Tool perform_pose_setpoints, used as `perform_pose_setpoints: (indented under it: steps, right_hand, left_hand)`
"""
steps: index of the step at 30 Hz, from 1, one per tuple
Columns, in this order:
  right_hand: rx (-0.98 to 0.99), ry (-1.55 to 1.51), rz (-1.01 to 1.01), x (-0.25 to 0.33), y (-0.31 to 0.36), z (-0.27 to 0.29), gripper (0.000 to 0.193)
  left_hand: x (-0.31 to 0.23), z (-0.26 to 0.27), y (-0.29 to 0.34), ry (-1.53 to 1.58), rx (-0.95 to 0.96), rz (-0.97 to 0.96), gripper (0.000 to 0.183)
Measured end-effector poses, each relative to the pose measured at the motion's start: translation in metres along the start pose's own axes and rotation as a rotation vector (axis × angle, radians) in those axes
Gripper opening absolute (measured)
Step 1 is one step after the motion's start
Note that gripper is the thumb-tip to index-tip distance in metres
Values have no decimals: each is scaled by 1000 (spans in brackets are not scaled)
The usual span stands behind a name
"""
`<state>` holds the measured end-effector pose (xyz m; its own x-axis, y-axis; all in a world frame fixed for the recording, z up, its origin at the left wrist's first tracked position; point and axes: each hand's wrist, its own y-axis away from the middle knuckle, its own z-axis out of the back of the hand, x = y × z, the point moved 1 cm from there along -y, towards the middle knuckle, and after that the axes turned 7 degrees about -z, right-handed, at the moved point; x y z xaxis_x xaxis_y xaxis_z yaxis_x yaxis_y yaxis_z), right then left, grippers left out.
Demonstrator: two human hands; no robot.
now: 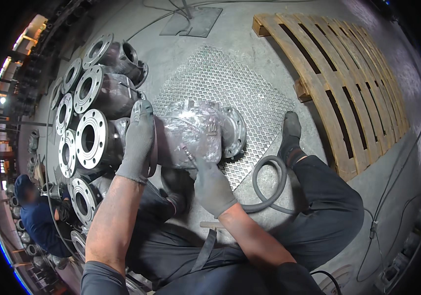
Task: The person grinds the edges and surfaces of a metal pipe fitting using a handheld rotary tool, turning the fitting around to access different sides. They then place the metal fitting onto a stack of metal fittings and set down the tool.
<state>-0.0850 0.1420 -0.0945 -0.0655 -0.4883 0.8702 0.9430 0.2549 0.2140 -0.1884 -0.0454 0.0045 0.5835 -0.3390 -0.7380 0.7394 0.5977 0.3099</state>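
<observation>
Two gloved hands, set apart from each other, work at one grey metal valve body (186,132), which lies on its side in front of the seated person, over one sheet of expanded metal mesh (259,93). The left hand (140,132) rests against the rim at the body's left end; how tightly its fingers close cannot be told from here. The right hand (213,187) is closed around one slim tool (187,152), its tip pointing at the body's near side. One round flange (241,130) faces right at the far end. To the left stands one pile of similar flanged castings (117,91), showing about nine pale ring faces, some partly hidden. On the grey floor (235,29) are one slatted wooden pallet (324,82), at the right; one dark flat plate (205,22), at the back; and one looped grey hose (283,177), near the right shoe (291,130). Beyond the pile, at far left, sits one co-worker (41,216) in dark blue clothing and a cap.
</observation>
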Motion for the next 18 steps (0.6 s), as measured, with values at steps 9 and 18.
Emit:
perform_pose_setpoints:
  steps: [9,18]
  right_hand:
    - [-74,-106,-111,-10,-9,8,55]
    - [-50,-217,-45,-55,-38,44,48]
  left_hand:
    - [16,8,-29,-61,190,-47,91]
    - [14,4,-28,134,99,-51,66]
